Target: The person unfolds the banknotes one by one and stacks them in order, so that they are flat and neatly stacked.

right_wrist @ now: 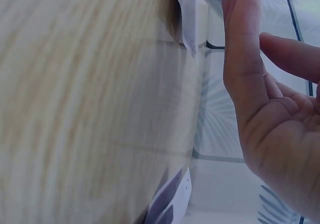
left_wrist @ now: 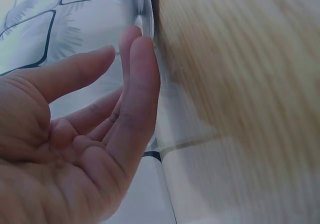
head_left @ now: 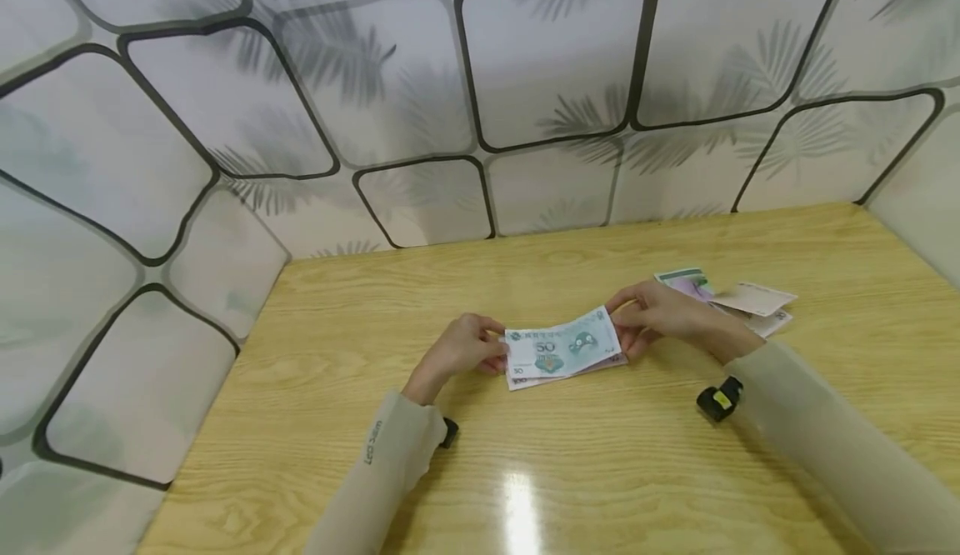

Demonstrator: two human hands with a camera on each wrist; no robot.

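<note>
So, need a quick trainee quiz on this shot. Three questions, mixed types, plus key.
1. What number is printed large on the top note between the left hand and the right hand?

2. True or false: seen from the head view, the top note completely hides what lies under it.

3. Which is nearer the pile of other notes?
A) left hand
B) right hand
C) both equally near

Key:
1. 50.
2. False: a lower note shows along the near edge.
3. B.
</note>
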